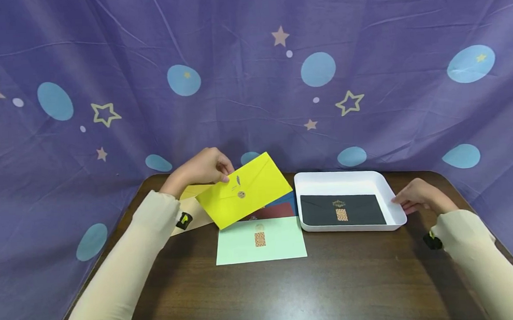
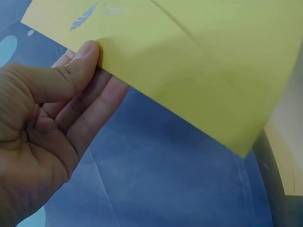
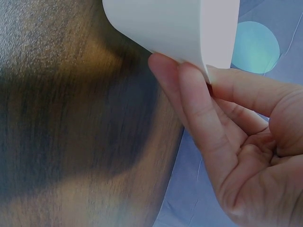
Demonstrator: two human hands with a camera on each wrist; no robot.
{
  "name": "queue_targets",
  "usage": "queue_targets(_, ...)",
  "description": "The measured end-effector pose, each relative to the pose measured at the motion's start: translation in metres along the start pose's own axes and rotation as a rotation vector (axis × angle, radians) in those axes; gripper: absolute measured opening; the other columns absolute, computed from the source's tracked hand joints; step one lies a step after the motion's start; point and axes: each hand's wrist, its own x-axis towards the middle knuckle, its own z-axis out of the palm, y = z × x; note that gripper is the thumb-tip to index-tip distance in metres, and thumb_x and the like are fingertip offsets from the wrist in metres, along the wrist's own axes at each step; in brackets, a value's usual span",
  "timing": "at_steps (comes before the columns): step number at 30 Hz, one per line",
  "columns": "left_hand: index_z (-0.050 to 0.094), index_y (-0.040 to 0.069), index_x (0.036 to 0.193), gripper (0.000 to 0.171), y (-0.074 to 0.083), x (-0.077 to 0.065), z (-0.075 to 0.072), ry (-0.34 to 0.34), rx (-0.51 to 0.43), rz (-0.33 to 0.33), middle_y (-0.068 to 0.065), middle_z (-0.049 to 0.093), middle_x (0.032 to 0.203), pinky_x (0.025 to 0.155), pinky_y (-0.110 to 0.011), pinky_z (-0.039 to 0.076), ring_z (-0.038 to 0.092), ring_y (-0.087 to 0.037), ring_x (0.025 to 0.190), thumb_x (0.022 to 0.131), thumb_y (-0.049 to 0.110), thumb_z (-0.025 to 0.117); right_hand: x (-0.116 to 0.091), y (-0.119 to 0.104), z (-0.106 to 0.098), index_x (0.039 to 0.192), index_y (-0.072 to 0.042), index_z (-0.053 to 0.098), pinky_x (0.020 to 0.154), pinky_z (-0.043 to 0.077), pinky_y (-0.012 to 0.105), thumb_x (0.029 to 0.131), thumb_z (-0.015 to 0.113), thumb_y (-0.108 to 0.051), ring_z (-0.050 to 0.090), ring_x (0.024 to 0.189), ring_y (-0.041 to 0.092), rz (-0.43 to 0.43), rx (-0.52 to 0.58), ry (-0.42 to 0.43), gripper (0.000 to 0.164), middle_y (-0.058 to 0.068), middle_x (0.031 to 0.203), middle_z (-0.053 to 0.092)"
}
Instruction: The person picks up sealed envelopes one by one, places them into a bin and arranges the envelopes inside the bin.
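Note:
My left hand (image 1: pixel 208 165) pinches a bright yellow envelope (image 1: pixel 251 187) by its upper left edge. The envelope is tilted and held over other envelopes; it bears a feather print and a round seal. In the left wrist view the thumb (image 2: pixel 85 54) lies on the printed face, with fingers behind. My right hand (image 1: pixel 419 196) grips the right wall of a white tray (image 1: pixel 340 177), thumb inside the rim and fingers outside, as the right wrist view shows. A black envelope (image 1: pixel 320 210) with gold print and a patterned sticker lies in the tray.
A mint green envelope (image 1: pixel 239 243) lies in front of the yellow one. Partly covered beneath it are a dark red envelope (image 1: pixel 281 210), a blue envelope (image 1: pixel 289 200) and a cream envelope (image 1: pixel 198 214). A purple patterned curtain (image 1: pixel 244 83) hangs behind the brown wooden table (image 1: pixel 341 281).

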Motion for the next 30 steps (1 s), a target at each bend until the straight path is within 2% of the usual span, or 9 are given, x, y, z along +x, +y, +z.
queue_targets(7,0.079,0.002,0.096,0.011,0.009,0.011,0.0,0.063,-0.021,0.032,-0.012,0.078,0.093,0.074,-0.029,0.059,0.07,-0.021,0.081,0.087,-0.004,0.077,0.0,0.0,-0.001,0.107,0.022,0.063,0.068,0.064,0.035,0.091,0.07,-0.002,0.069,0.068,0.015,-0.007,-0.008,0.0,0.03,0.003,0.072,0.069)
queue_targets(15,0.08,0.003,0.097,0.011,0.027,0.025,0.001,0.08,-0.042,0.061,-0.01,0.078,0.091,0.067,-0.028,0.057,0.068,-0.021,0.079,0.087,-0.002,0.077,-0.001,0.0,-0.001,0.106,0.022,0.063,0.067,0.063,0.034,0.092,0.069,-0.002,0.069,0.067,0.015,-0.007,-0.006,-0.004,0.029,0.003,0.071,0.069)
queue_targets(30,0.081,0.005,0.099,0.011,0.061,0.054,0.01,0.121,-0.088,0.166,-0.008,0.079,0.093,0.076,-0.032,0.059,0.071,-0.019,0.083,0.089,0.001,0.076,0.0,-0.001,0.001,0.104,0.021,0.063,0.067,0.064,0.035,0.091,0.07,-0.002,0.07,0.065,0.016,0.012,0.002,0.017,0.028,0.004,0.069,0.069)
